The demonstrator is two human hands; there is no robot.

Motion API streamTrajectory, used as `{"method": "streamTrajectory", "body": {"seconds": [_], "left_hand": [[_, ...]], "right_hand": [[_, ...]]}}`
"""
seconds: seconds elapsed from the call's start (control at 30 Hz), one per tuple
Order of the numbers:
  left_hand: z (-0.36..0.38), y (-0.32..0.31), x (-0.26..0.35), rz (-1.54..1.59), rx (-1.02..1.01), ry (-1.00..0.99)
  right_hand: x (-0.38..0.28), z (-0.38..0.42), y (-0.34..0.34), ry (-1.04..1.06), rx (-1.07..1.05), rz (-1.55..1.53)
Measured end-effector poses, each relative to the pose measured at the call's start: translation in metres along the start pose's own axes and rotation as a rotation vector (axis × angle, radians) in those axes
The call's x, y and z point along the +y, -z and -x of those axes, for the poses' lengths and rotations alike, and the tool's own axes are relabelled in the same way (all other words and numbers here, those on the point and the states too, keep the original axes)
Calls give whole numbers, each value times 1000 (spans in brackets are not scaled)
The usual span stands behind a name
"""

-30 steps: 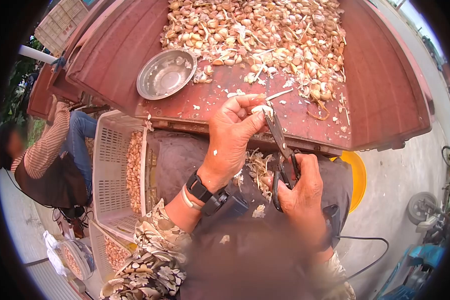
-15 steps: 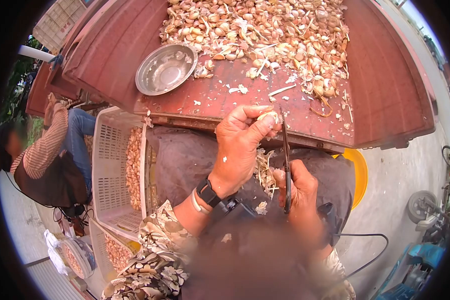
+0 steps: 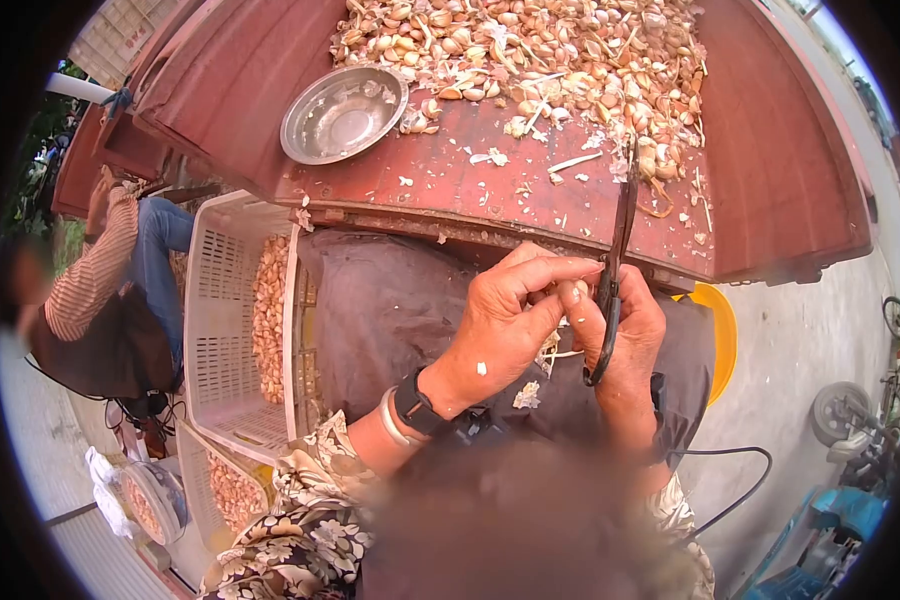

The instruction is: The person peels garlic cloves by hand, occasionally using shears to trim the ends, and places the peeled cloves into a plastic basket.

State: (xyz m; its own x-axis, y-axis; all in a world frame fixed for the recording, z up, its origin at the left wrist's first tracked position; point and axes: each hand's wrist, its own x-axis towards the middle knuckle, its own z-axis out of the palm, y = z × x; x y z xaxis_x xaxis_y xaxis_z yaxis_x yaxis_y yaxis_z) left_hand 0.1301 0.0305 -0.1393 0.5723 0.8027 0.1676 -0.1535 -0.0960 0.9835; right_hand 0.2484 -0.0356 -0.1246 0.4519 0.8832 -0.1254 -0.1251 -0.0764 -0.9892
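My left hand (image 3: pixel 510 335) is closed in a pinch in front of the red metal bed's edge, on a piece of garlic mostly hidden by the fingers. My right hand (image 3: pixel 628 345) grips dark scissors (image 3: pixel 624 215), blades pointing up and away from me. Its thumb tip meets the left fingers. Below the hands, a dark cloth (image 3: pixel 370 310) covers my lap, with garlic skin scraps (image 3: pixel 527 396) on it. Beyond them lies a big heap of garlic (image 3: pixel 530 50) on the red metal bed (image 3: pixel 440 190). A steel bowl (image 3: pixel 345 115), with a little peel inside, sits at the heap's left.
To my left stands a white plastic crate (image 3: pixel 232 320) holding garlic cloves (image 3: pixel 270 320), with another crate (image 3: pixel 202 480) nearer me. A person in a striped sleeve (image 3: pixel 95 265) sits further left. A yellow tub (image 3: pixel 718 340) is at my right, and a cable (image 3: pixel 735 452) runs below it.
Both hands have shifted right, and my fingers have come together. The scissors have risen to the right. The whitish garlic seen in my left fingers is now mostly covered.
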Motion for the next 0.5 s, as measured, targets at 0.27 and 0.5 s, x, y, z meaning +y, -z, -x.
{"method": "streamTrajectory", "body": {"seconds": [0.27, 0.5], "left_hand": [[26, 23, 31, 183, 299, 42], [56, 168, 29, -1056, 592, -120]], "right_hand": [[-5, 35, 25, 323, 198, 257], [-26, 54, 172, 383, 701, 979]]}}
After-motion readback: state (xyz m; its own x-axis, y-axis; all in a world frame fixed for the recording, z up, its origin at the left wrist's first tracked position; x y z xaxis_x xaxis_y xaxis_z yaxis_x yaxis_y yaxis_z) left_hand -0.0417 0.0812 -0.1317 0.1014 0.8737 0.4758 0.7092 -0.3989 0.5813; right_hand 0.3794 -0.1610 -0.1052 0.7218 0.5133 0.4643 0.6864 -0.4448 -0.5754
